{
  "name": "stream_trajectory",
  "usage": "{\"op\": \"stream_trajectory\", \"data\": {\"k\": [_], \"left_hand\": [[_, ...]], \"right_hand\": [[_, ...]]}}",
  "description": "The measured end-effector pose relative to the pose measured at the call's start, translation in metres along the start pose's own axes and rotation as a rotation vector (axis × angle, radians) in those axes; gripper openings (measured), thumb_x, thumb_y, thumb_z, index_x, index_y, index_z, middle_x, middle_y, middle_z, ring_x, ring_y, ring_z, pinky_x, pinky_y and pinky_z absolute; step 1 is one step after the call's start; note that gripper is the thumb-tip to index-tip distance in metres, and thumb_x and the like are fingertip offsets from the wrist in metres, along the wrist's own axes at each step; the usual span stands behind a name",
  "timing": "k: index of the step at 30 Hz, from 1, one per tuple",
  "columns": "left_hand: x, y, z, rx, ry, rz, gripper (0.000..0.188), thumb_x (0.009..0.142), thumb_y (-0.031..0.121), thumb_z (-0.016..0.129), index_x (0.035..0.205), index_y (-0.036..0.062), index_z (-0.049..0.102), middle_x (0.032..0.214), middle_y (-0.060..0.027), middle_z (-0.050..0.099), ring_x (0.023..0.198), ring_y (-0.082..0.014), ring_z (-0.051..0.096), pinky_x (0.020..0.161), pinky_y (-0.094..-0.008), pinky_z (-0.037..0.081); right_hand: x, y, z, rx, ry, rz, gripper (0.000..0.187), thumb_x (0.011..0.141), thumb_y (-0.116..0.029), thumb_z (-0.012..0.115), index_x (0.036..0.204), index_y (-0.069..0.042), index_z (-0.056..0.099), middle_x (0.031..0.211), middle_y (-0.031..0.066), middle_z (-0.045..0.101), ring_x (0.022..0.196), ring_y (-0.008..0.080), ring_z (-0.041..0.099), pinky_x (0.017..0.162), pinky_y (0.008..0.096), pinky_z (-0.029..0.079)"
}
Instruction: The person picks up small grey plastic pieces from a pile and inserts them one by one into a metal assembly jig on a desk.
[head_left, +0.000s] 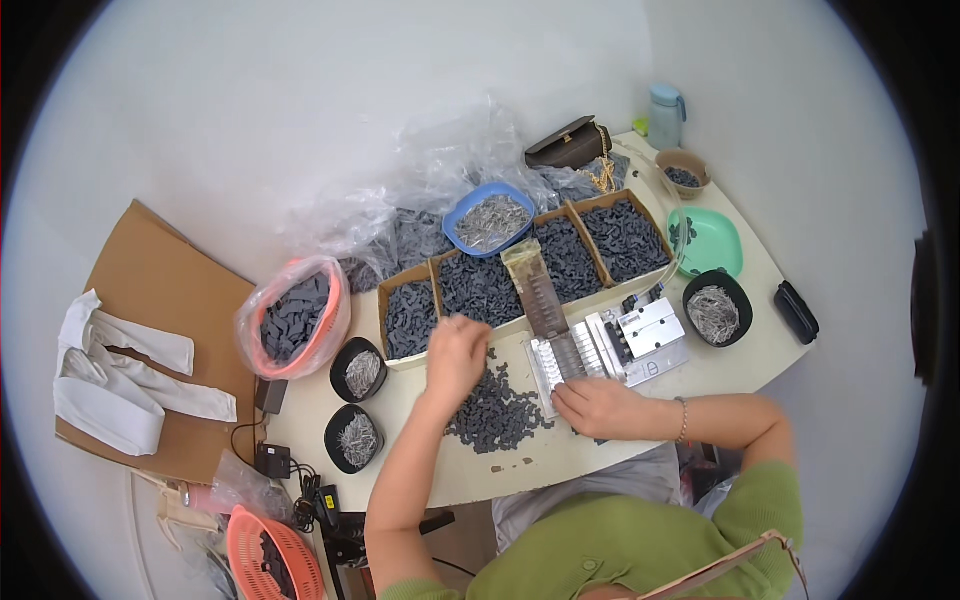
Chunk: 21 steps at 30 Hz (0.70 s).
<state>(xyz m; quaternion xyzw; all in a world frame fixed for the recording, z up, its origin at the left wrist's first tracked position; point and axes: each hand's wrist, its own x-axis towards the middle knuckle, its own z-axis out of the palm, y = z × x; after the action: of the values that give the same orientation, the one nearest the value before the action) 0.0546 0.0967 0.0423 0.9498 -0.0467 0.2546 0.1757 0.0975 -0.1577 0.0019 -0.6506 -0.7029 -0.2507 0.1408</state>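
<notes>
My left hand (458, 355) is raised at the front edge of a divided cardboard box (505, 330), its fingers curled closed; whatever they hold is too small or hidden. Below and beside it lies a loose pile of small dark grey pieces (495, 415) on the table. My right hand (597, 408) rests at the near end of a metal fixture (600, 345) with ribbed slots. Its fingers are drawn together at the slots, and anything between them is hidden. A clear, tape-topped plastic chute (537, 290) leans from the box down to the fixture.
Black bowls of thin metal pins (362, 374) stand left, another black bowl (717, 312) right. A blue basin (490, 187) of pins sits on the box. A green dish (722, 243), a black case (795, 312) and an orange basket (272, 560) are around. Tubing (678, 215) runs to the fixture.
</notes>
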Motion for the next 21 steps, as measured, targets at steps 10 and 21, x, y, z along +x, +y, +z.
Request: {"op": "stream_trajectory", "data": {"k": [10, 21], "left_hand": [[0.048, -0.024, 0.026, 0.012, -0.249, -0.056, 0.009, 0.073, 0.008, 0.070, 0.077, 0.0017, 0.064, 0.083, -0.0134, 0.061, 0.087, -0.0321, 0.059, 0.077, -0.0417, 0.048], [0.010, 0.008, 0.017, -0.908, -0.230, -0.414, 0.023, 0.088, -0.006, 0.056, 0.108, 0.0015, 0.064, 0.090, 0.0003, 0.060, 0.079, -0.0058, 0.054, 0.071, -0.0201, 0.045]], "right_hand": [[0.011, 0.018, -0.018, 0.302, -0.271, 0.223, 0.029, 0.074, -0.009, 0.056, 0.101, -0.001, 0.064, 0.091, 0.0161, 0.065, 0.081, 0.0283, 0.063, 0.065, 0.0389, 0.052], [0.044, 0.150, 0.019, -0.205, -0.316, 0.437, 0.013, 0.074, -0.009, 0.064, 0.085, -0.012, 0.069, 0.072, 0.0016, 0.065, 0.081, 0.0207, 0.059, 0.077, 0.0348, 0.041]]}}
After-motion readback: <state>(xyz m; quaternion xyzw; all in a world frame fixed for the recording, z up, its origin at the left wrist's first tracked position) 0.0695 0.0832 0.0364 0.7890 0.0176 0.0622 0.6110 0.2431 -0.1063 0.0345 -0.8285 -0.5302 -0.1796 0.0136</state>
